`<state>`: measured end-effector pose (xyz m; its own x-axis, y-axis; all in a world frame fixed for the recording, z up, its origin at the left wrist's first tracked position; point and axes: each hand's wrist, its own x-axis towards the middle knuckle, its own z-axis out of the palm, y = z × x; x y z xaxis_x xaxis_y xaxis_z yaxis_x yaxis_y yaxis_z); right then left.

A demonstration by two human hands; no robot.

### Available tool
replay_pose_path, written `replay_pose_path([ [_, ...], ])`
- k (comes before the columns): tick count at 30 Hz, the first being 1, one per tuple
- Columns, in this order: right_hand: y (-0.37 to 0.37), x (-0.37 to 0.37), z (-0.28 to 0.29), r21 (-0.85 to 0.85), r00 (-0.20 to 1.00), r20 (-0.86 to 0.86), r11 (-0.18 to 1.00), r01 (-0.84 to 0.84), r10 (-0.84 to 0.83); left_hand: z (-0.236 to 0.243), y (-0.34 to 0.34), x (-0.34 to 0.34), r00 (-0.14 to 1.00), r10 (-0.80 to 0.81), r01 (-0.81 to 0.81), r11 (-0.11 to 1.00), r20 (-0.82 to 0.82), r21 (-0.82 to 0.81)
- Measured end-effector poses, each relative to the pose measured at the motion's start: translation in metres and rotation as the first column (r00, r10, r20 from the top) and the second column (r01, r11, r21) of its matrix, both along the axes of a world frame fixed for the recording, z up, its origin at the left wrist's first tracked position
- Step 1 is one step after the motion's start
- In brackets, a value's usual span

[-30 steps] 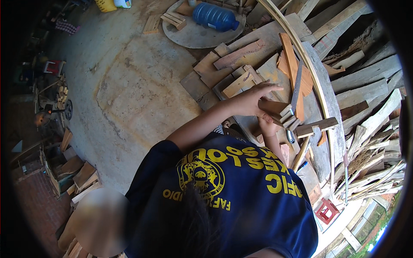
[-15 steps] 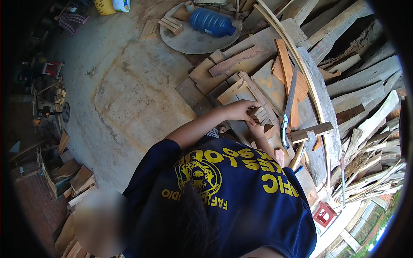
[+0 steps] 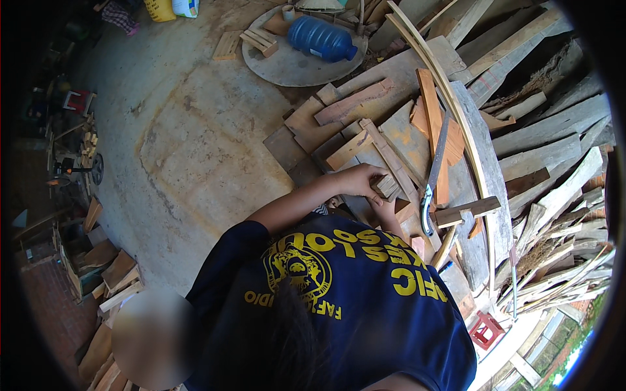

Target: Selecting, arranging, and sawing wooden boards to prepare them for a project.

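Where the hands meet: a small wood bundle, short pieces laid side by side, sits between them, its cut ends facing up toward the camera.
Left hand: bent at the wrist and pinching the bundle, thumb and fingers closed around it, probably so that the loose pieces do not slide apart.
Right hand: just below the bundle, seemingly steadying it from that side (its fingers are mostly hidden, so I cannot tell whether it pinches or merely supports).
Narrow slat: lies slantwise just beyond the bundle, with a pale block near its left side; both crowd the space ahead of the hands.
Handsaw: rests to the right, blade pointing away and crossing an orange plank, handle toward the person; that likely leaves the grip within easy reach, but the blade bars the way rightward.
Dark bar: lies crosswise near the saw's handle, another obstacle on that side.
Far side: a blue bottle lies on a round slab, well apart from the hands.
Right edge: rough boards heap up, with a red stool lower down.
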<state>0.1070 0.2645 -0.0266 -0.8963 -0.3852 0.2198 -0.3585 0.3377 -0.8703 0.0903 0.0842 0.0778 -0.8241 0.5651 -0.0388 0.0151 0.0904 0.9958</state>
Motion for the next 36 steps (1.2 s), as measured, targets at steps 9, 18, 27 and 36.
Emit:
replay_pose_path([
  [9,0.002,-0.002,-0.006,0.278,0.996,-0.087,0.961,-0.008,0.033,0.002,0.004,0.0,1.0,0.009,-0.009,1.0,0.013,-0.006],
  [18,-0.006,0.017,0.008,-0.111,0.909,0.416,0.992,0.061,-0.01,0.03,-0.002,-0.001,0.994,0.104,-0.101,0.992,0.038,-0.079],
  [27,-0.009,0.012,0.09,-0.131,0.963,0.242,0.987,-0.09,0.12,0.101,-0.01,0.008,0.977,0.193,-0.198,0.979,0.09,0.045],
  [36,0.021,0.054,0.134,-0.127,0.929,0.36,0.982,0.138,-0.084,0.07,-0.01,-0.019,0.979,-0.196,0.14,0.857,0.061,0.495],
])
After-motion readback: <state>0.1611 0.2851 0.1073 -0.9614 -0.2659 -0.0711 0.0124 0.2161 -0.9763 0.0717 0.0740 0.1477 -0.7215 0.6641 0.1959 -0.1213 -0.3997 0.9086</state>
